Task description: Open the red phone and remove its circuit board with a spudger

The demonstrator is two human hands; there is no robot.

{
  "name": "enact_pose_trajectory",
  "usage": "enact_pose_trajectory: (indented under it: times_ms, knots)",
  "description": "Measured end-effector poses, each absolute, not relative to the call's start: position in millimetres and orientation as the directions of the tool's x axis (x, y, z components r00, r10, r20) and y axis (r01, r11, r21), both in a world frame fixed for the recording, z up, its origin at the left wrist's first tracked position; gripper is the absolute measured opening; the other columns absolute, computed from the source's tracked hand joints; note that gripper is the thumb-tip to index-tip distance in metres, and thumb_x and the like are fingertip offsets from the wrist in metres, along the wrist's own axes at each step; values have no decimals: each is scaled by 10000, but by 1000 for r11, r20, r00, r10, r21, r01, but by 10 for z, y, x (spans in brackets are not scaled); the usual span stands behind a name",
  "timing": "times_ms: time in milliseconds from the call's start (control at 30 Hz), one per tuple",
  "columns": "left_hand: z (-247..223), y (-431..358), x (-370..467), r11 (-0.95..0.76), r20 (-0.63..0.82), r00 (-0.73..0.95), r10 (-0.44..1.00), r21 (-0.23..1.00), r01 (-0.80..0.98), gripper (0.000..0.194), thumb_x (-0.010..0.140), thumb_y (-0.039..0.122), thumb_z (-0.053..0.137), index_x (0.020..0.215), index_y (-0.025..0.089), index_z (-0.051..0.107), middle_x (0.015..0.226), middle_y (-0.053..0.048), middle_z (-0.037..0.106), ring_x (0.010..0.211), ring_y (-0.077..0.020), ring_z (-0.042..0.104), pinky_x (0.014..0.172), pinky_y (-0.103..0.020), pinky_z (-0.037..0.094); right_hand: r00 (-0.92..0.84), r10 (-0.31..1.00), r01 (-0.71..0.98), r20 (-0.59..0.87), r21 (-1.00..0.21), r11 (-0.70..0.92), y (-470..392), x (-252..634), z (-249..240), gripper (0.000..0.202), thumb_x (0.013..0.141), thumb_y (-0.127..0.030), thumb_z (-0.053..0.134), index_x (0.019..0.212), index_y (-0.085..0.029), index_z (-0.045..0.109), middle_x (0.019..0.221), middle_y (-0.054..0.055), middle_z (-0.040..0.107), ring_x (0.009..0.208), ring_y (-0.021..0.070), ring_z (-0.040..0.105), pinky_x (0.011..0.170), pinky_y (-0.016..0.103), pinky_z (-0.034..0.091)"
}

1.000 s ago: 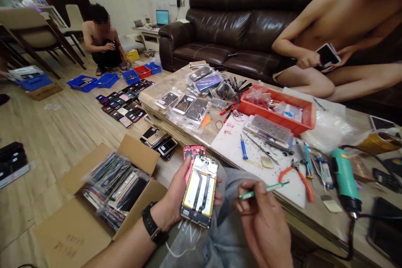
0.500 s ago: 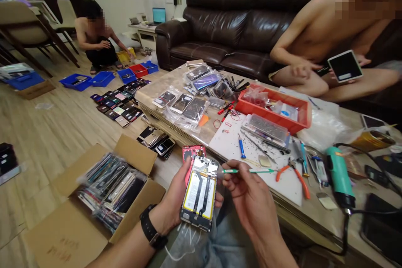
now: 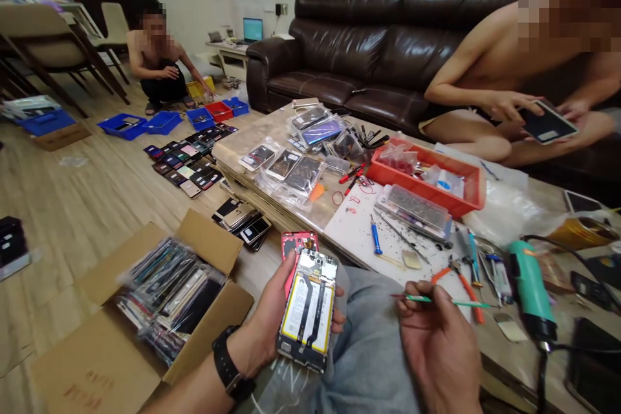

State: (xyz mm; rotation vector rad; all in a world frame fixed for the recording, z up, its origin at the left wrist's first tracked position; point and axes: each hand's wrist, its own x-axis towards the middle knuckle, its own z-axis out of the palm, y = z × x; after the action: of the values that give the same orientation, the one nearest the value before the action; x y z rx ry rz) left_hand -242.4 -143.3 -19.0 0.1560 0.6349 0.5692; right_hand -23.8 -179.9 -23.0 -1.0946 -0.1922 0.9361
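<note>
My left hand [image 3: 266,317], with a black watch on the wrist, is closed around an opened phone [image 3: 309,310]. Its battery, two dark ribbon cables and circuit board face up. Behind the phone's top, a red phone back cover [image 3: 297,244] is held in the same grip. Off to the right, my right hand [image 3: 439,336] pinches a thin green tool [image 3: 446,301] with a pointed tip, apart from the phone. White wires [image 3: 291,375] hang below the phone over my lap.
A low table [image 3: 310,204] carries bagged phones, a red bin [image 3: 427,174], a blue screwdriver [image 3: 376,236], orange-handled pliers [image 3: 468,291] and a green heat tool [image 3: 531,288]. A cardboard box [image 3: 208,330] full of phone parts stands at left. Two people [image 3: 158,58] work nearby, one on the sofa [image 3: 339,45].
My right hand has drawn the green tool away from the phone, to the right and down. My left hand keeps the phone nearly in place. The person on the sofa has tilted a tablet.
</note>
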Motion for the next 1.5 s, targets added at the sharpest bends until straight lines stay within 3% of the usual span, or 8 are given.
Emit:
enact_pose_trajectory:
  times_ms: [400,567,700,767,900,1167,1500]
  knots:
    - [-135,-1492,-2385,827,-576,594,562,399,-396,581,983,516,464,1083,18,745,849,-197,796,708,-254,765,700,-331,607,561,802,-486,-203,-865,121,-1907,-236,-341,384,671,-488,916,733,-151,743,753,25,662,546,98,571,483,215,526]
    - [-109,-1503,-2382,825,-589,578,565,411,-388,589,990,524,453,1067,21,750,852,-198,797,686,-246,761,685,-317,599,586,793,-455,-167,-878,151,-1911,-270,-373,394,711,-532,891,774,-163,768,799,26,692,592,109,628,527,219,559]
    - [-85,-1507,-2373,832,-606,570,554,409,-374,664,998,565,398,1066,10,756,828,-202,796,678,-244,763,697,-317,603,618,771,-441,-152,-879,180,-1919,-371,-342,417,743,-582,859,890,-197,795,957,49,747,751,147,713,647,242,614]
    - [-78,-1510,-2369,844,-623,570,536,402,-355,726,1000,596,360,1063,-5,761,819,-206,795,672,-241,763,690,-310,603,620,769,-457,-154,-868,195,-1930,-437,-292,397,773,-580,839,916,-212,796,929,43,759,774,149,723,693,251,623]
    - [-72,-1515,-2364,868,-648,578,496,379,-321,800,993,642,318,1039,-15,772,803,-203,796,661,-234,762,667,-292,595,523,831,-497,-189,-860,118,-1919,-562,-185,414,791,-591,821,923,-199,798,773,56,757,714,175,733,618,245,615]
    - [-88,-1472,-2379,900,-657,615,436,309,-308,896,981,706,242,1046,-8,779,801,-202,797,665,-239,759,671,-302,586,422,867,-491,-265,-871,-27,-1783,-712,-233,346,792,-492,856,969,-201,791,792,44,759,651,139,688,585,205,584]
    - [-116,-1434,-2317,930,-642,673,367,271,-249,912,965,740,226,1037,29,794,816,-175,801,707,-236,753,684,-289,564,421,868,-425,-262,-903,-66,-1845,-651,-298,325,933,-505,698,1005,-195,765,829,85,778,687,177,718,622,259,615]
